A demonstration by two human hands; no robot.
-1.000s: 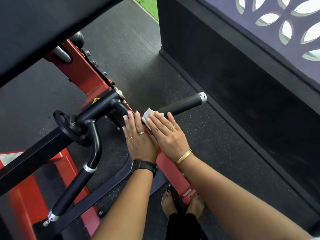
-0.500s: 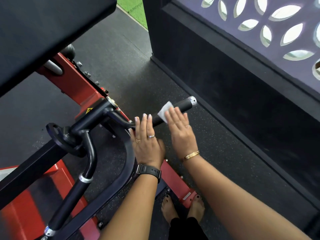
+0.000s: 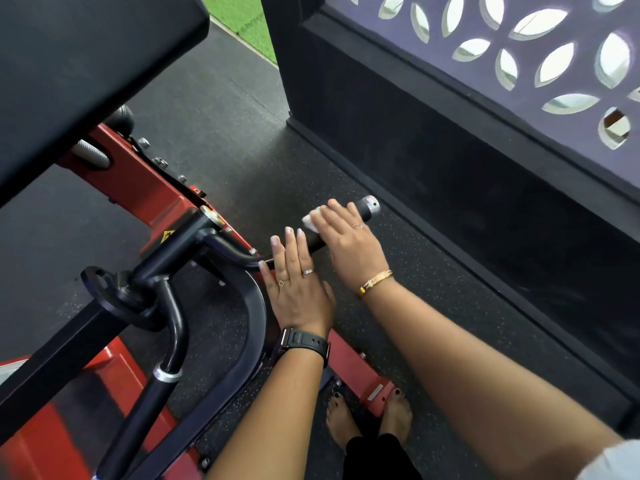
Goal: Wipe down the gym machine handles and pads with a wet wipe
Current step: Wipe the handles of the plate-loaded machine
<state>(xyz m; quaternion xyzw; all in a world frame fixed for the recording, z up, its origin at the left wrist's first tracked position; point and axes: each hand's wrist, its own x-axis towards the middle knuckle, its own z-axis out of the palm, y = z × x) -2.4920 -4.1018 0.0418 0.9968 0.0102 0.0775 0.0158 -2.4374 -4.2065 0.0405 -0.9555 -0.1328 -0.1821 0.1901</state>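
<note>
**Left hand (image 3: 298,289) and right hand (image 3: 349,244) lie flat on one handle (image 3: 363,206)**

From where I stand, the machine's big black pad (image 3: 86,64) hangs over the left side, above its red frame (image 3: 138,181) on the dark rubber floor (image 3: 242,150). A second grip (image 3: 138,420) angles down at lower left. Both hands have straight fingers. The left rests on the handle's inner end. The right presses the white wet wipe (image 3: 309,220) against the grip near its silver end cap (image 3: 372,203), only a corner showing. A black watch (image 3: 304,342) sits on the left wrist, a gold bracelet (image 3: 375,280) on the right.
</note>
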